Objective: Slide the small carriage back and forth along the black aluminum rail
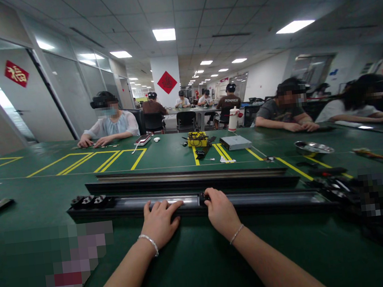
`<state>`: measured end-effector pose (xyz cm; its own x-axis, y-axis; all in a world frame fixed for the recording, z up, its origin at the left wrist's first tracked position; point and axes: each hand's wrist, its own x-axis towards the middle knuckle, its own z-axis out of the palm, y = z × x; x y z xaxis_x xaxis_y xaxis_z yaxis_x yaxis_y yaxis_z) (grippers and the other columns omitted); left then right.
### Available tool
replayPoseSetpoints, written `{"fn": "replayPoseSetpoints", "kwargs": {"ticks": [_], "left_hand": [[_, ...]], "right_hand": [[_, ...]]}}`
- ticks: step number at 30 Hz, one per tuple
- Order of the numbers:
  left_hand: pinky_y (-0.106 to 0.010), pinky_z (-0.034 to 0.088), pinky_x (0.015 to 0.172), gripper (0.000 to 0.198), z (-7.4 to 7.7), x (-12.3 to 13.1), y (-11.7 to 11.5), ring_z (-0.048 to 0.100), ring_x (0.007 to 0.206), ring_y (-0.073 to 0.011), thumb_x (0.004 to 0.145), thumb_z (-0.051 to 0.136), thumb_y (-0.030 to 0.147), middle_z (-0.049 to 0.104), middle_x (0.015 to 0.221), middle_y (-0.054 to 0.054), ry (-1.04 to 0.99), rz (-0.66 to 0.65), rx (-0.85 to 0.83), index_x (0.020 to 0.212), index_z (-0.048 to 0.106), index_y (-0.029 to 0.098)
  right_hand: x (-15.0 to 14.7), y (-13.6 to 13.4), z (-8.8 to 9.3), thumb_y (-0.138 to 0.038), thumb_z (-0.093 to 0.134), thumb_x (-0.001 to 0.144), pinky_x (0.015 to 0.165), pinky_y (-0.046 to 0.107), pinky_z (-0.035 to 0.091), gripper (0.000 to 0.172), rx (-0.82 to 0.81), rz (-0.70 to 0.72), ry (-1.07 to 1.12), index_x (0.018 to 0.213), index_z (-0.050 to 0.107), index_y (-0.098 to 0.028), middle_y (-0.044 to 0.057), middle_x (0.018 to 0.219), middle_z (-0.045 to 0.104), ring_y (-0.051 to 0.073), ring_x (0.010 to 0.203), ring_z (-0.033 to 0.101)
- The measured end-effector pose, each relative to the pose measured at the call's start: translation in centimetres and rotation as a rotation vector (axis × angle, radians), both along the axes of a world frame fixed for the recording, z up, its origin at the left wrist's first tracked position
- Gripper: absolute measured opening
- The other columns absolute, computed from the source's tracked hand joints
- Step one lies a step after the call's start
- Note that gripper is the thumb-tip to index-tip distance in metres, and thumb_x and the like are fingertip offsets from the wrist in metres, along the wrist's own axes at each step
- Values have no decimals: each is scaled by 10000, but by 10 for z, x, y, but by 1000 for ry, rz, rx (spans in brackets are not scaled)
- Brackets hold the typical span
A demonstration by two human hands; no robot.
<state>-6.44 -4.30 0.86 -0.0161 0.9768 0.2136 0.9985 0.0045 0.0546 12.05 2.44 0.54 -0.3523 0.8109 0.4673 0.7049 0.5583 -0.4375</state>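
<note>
A long black track [269,200] with a shiny grey inner face lies across the table in front of me. My left hand [161,224] rests flat on its middle with the fingers spread. My right hand [222,213] pinches a small black piece [202,198] in the track's channel, just right of the left hand; the fingers partly hide it. Three small black blocks [88,200] with pale marks on top sit in the track's left end. Parallel behind it lies another long dark strip [188,177].
Dark parts [340,187] crowd the right side. Farther back are a metal bowl [313,147], a grey box [235,142], a yellow basket [197,139] with cables and a white bottle [233,119]. Co-workers sit across the green table [177,268], one person [120,121] at left.
</note>
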Motion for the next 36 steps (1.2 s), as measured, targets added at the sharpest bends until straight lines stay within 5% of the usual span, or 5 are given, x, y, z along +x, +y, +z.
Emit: {"fn": "replayPoseSetpoints", "kwargs": {"ticks": [20, 36], "left_hand": [[-495, 134, 960, 410, -1, 0, 0, 461, 974, -210, 783, 414, 364, 550, 992, -9, 7, -9, 9, 1190, 410, 412], [-488, 127, 969, 414, 2, 1, 0, 460, 992, -212, 782, 410, 361, 550, 1008, -9, 1, 11, -20, 1192, 412, 417]], "right_hand": [[6, -1, 2, -252, 475, 803, 805, 294, 359, 181, 74, 2, -89, 957, 527, -173, 55, 907, 575, 187, 883, 489], [6, 1, 2, -218, 471, 807, 731, 253, 371, 111, 13, -10, -75, 898, 532, -199, 32, 896, 580, 157, 838, 534]]}}
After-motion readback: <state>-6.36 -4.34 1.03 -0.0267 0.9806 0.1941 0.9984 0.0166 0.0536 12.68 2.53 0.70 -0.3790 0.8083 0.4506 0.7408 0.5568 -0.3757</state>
